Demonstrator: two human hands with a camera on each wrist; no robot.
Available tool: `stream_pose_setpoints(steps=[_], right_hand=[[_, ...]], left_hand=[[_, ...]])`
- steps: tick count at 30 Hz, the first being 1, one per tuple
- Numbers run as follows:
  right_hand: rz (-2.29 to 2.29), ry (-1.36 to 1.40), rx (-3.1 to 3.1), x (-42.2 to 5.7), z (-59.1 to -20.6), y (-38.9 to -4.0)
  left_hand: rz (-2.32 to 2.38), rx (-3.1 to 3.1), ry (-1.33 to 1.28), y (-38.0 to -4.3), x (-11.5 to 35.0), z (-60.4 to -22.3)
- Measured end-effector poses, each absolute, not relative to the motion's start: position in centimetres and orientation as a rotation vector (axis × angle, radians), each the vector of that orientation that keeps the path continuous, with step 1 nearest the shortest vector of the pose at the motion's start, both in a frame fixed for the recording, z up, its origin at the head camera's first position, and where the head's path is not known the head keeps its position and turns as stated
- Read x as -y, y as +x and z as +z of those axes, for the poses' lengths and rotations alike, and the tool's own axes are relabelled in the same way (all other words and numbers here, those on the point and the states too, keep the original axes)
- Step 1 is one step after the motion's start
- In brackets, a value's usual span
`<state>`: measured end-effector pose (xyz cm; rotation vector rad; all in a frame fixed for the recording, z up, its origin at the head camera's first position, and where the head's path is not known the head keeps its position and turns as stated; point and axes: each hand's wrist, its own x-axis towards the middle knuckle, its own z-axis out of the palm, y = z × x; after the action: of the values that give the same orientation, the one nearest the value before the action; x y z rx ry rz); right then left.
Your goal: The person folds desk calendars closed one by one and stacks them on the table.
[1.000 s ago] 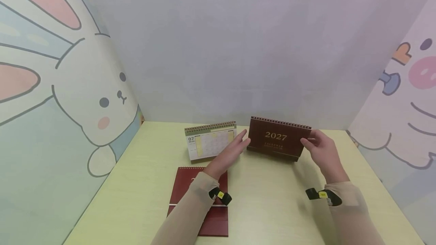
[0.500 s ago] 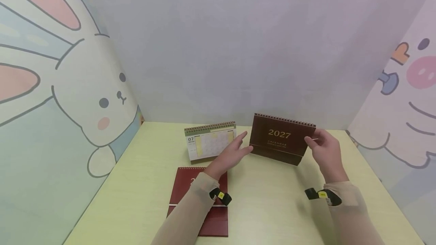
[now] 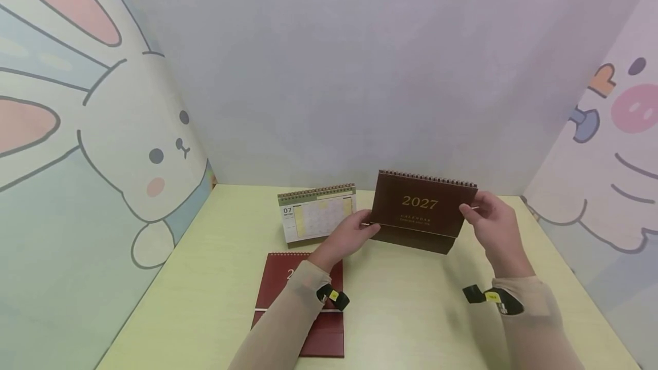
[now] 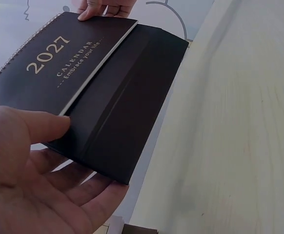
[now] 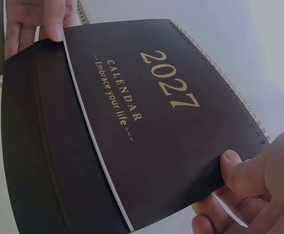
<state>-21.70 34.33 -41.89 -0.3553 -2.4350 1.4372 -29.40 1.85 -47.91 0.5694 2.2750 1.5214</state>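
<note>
A dark brown 2027 desk calendar, spiral-bound along its top, is held up between both hands, tilted back above the table. My left hand grips its left edge low down, thumb on the front near the lower flap and fingers behind, as the left wrist view shows. On the opposite edge my right hand pinches the cover, thumb in front and fingers behind. The gold lettering faces me. Behind my left hand stands a white and green desk calendar showing 07, its lower right corner hidden by that hand.
A red calendar lies flat at the front left, partly covered by my left forearm. The pale yellow table ends at a plain back wall. Cartoon-printed panels enclose both sides.
My left hand has closed on the calendar's left edge, where its fingers were spread beside it earlier. The brown calendar has risen slightly and tilted, with my right hand keeping its hold.
</note>
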Motion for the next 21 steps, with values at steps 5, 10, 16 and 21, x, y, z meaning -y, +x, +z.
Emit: stream_pose_setpoints(steps=[5, 10, 16, 21], right_hand=[[1.477, -0.353, 2.415, -34.2, -41.2, -21.2], [1.483, -0.377, 2.418, -34.3, -40.6, -21.0], [1.544, -0.382, 2.402, -34.4, -40.4, -21.0], [1.597, -0.381, 2.382, -34.5, -40.2, -21.0]], left_hand=[[1.494, -2.326, 0.594, -29.4, -1.8, -47.7], [1.482, -2.354, 0.641, -29.4, -1.6, -47.3], [1.493, -2.346, 0.684, -29.2, -1.4, -46.7], [1.52, -2.304, 0.7, -28.9, -1.3, -45.8]])
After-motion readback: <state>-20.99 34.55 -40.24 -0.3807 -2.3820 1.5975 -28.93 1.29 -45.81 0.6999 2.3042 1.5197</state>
